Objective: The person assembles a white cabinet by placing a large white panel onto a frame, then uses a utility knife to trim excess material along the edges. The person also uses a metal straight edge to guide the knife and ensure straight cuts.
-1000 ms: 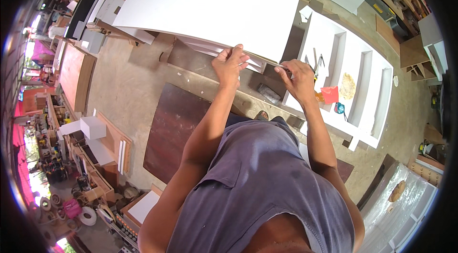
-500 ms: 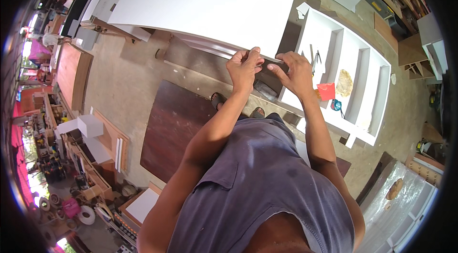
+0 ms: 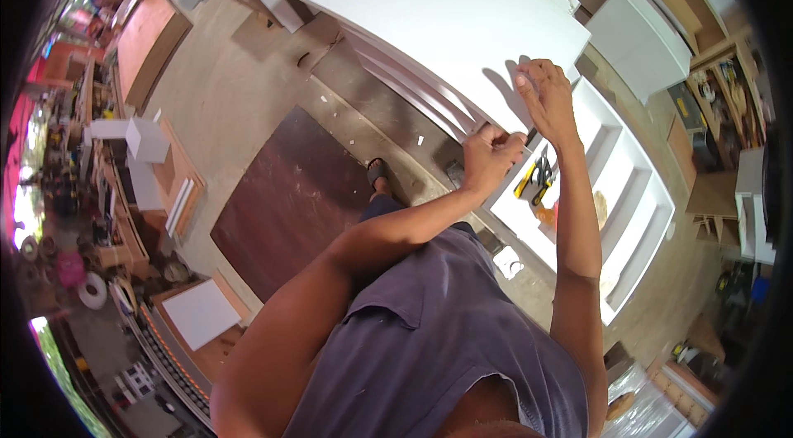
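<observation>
A large white panel [image 3: 429, 17] forms the top of a white cabinet, with layered white edges showing along its near side. My left hand [image 3: 489, 159] is at the panel's near right edge, its fingers closed; what they pinch, if anything, is hidden. My right hand [image 3: 547, 104] hovers over the panel's right part with fingers loosely bent and apart, casting a shadow on it. Right of both hands lies a white divided shelf frame [image 3: 607, 137]. A yellow and black tool [image 3: 537, 179] rests in it, beside an orange object [image 3: 545, 215] partly behind my right forearm.
A dark reddish-brown board [image 3: 285, 207] lies on the floor to the left. White box pieces [image 3: 147, 141] and a thick wooden slab [image 3: 153, 46] stand further left. A white cabinet [image 3: 640, 42] is at the far right, near wooden shelving [image 3: 735, 95].
My hands, together at the panel's edge before, have moved apart. The right hand has lifted over the panel; the left has stayed at the edge, nearer the corner. The view has shifted.
</observation>
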### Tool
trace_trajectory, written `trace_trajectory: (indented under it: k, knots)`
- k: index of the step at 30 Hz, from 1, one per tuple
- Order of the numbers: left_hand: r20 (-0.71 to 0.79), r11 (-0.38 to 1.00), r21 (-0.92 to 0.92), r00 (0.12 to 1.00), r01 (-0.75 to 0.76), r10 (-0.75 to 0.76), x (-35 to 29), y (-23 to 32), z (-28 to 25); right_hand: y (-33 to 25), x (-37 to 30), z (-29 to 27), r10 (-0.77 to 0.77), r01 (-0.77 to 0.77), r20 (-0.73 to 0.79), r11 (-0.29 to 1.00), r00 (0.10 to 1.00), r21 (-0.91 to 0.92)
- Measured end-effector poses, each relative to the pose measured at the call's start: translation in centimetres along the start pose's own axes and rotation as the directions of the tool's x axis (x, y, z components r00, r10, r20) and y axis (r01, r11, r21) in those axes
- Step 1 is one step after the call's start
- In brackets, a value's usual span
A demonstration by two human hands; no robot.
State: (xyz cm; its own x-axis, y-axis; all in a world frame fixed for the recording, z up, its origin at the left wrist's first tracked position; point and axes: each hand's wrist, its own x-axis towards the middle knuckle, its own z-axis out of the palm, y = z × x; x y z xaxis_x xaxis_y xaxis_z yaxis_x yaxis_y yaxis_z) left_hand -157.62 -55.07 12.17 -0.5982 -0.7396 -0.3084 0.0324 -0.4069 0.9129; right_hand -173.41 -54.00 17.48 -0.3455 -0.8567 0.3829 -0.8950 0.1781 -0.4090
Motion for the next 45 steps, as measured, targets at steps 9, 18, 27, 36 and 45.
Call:
trace_trajectory:
  k: [9, 18, 27, 36, 45]
  knots:
    - [-0.205, 0.881, 0.311, 0.880, -0.357, 0.429, 3.8, 0.5, -10.5, -2.5, 10.9, 5.2, -0.135, 0.140, 0.169, 0.990, 0.976, -0.019]
    - [-0.441, 0.859, 0.340, 0.742, -0.383, 0.505, 17.6, 10.8, -17.6, -6.6, 25.5, 15.4, -0.063, 0.082, 0.175, 0.992, 0.983, -0.100]
    - [-0.622, 0.856, 0.374, 0.589, -0.357, 0.517, 35.1, 21.6, -38.4, -9.6, 30.5, 20.6, -0.048, 0.076, 0.128, 0.973, 0.991, -0.218]
    - [-0.778, 0.911, 0.026, 0.563, -0.412, 0.278, 43.9, 29.1, -52.9, -10.7, 31.9, 20.0, 0.015, 0.023, 0.190, 0.980, 0.982, -0.197]
    - [-0.743, 0.887, 0.242, 0.513, -0.392, 0.430, 46.7, 25.5, -55.7, -10.9, 32.3, 20.3, -0.001, 0.059, 0.217, 0.965, 0.976, -0.257]
